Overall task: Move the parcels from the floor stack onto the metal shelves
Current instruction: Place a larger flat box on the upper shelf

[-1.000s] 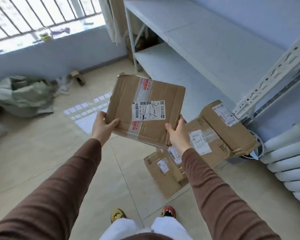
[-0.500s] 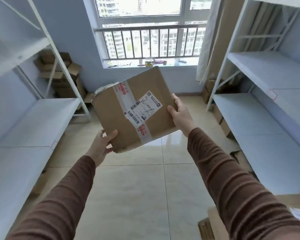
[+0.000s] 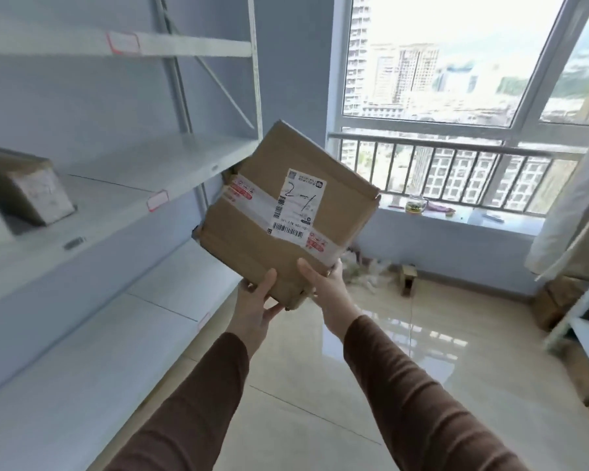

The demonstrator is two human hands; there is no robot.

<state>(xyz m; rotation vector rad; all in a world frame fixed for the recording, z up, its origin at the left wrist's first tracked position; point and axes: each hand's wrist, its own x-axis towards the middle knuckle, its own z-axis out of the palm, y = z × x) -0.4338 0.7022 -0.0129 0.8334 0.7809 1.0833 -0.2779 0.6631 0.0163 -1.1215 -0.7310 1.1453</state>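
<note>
A flat brown cardboard parcel (image 3: 272, 185) with a white shipping label and red-printed tape is held up in the air, tilted, its far corner close to the edge of the middle shelf. My left hand (image 3: 254, 302) grips its near bottom corner from below. My right hand (image 3: 329, 288) holds the same near edge from the right. The white metal shelves (image 3: 126, 195) stand at the left with several tiers. Two blurred parcels (image 3: 24, 188) rest on the middle tier at the far left.
A window with a railing (image 3: 456, 154) fills the far wall, with a small jar (image 3: 416, 203) on its sill. A second shelf frame (image 3: 578, 321) and cardboard boxes (image 3: 555, 300) stand at the right. A small box (image 3: 408, 278) and crumpled wrapping lie on the tiled floor (image 3: 371, 385).
I have turned left from the floor stack toward the left shelves. The parcel has risen and swung left, and both hands have shifted to its near bottom corner.
</note>
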